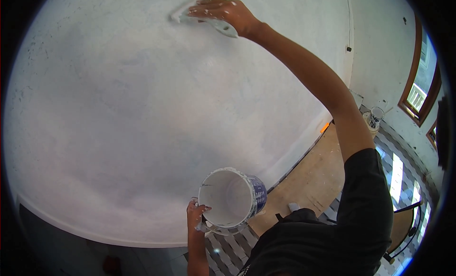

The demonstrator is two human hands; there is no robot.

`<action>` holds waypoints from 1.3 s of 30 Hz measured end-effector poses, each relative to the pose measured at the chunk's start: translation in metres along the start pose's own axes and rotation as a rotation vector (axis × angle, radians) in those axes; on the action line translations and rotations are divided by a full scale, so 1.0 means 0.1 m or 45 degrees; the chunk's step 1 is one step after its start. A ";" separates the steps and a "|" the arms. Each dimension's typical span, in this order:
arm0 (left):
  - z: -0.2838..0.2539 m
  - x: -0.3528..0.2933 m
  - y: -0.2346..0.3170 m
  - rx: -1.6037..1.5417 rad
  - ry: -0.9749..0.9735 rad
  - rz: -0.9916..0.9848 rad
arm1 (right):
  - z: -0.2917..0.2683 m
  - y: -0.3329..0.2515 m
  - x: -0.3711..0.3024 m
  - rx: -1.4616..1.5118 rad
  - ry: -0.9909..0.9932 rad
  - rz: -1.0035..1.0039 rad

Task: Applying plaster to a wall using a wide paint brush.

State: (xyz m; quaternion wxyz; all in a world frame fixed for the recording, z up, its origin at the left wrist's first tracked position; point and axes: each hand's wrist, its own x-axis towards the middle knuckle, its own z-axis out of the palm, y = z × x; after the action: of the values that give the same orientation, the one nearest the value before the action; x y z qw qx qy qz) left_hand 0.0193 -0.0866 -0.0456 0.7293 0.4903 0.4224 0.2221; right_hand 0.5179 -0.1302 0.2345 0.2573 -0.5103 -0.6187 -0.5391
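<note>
My right hand (225, 14) is stretched high up against the white wall (118, 109), gripping a flat, plaster-smeared trowel (209, 22) pressed to the surface. My left hand (195, 218) holds a white plastic bucket (231, 198) by its rim, low and close to my body. The bucket has a blue label on its side and its mouth is tilted toward me. Its inside looks white. Both hands are speckled with white plaster.
A brown board (313, 176) lies on the patterned tile floor (399, 166) along the wall's base. Two small buckets (373, 118) stand in the right corner. A wood-framed window (420, 86) is at far right, and a chair (403, 228) stands at lower right.
</note>
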 end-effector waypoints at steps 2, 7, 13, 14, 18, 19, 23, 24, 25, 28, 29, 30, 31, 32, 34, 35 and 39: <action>-0.02 0.03 -0.06 0.030 -0.018 0.019 | 0.06 0.04 0.11 -0.011 -0.052 -0.011; -0.09 0.04 -0.09 0.106 -0.030 0.048 | 0.25 -0.68 -0.58 0.122 -0.039 0.097; -0.04 0.03 -0.02 0.059 -0.063 0.083 | -0.21 -1.79 -1.37 0.394 -0.449 0.271; -0.09 0.08 -0.06 0.186 -0.063 0.108 | -0.28 -1.95 -1.42 0.458 -0.549 0.447; -0.03 0.17 -0.03 0.352 -0.065 0.151 | -0.52 -2.18 -1.70 0.652 -0.664 1.249; -0.08 0.20 -0.07 0.436 -0.029 0.208 | -0.58 -2.27 -1.70 0.947 -0.543 1.458; -0.13 0.38 -0.14 0.692 0.065 0.373 | -0.96 -2.58 -1.60 1.425 -0.503 2.057; -0.13 0.33 -0.10 0.761 0.098 0.481 | -1.10 -2.71 -1.56 1.493 -0.563 2.138; -0.16 0.38 -0.15 0.766 0.102 0.447 | -1.16 -2.78 -1.52 1.559 -0.613 2.204; -0.22 0.52 -0.30 0.825 0.119 0.513 | -1.20 -3.16 -1.51 1.591 -0.701 2.293; -0.19 0.51 -0.31 0.898 0.171 0.571 | -1.15 -3.32 -1.59 1.645 -0.687 2.346; -0.15 0.54 -0.34 0.969 0.219 0.634 | -1.10 -3.47 -1.68 1.694 -0.667 2.398; -0.17 0.57 -0.38 0.968 0.221 0.639 | -1.02 -3.64 -1.73 1.695 -0.664 2.394; -0.19 0.61 -0.42 0.951 0.217 0.583 | -0.92 -3.80 -1.76 1.725 -0.748 2.353; -0.17 0.65 -0.51 0.930 0.198 0.528 | -0.74 -4.07 -1.89 1.737 -0.826 2.319; -0.17 0.65 -0.53 0.950 0.221 0.574 | -0.63 -4.21 -1.97 1.715 -0.910 2.295; -0.12 0.65 -0.64 0.947 0.243 0.679 | -0.13 -4.63 -2.30 1.368 -1.179 2.127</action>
State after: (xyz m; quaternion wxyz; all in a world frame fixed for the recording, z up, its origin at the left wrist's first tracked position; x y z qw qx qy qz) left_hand 0.0392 -0.0590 -0.1310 0.3793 0.7873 0.3977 0.2795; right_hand 0.1737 -0.1766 -0.1491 0.4732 -0.7433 -0.2687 0.3892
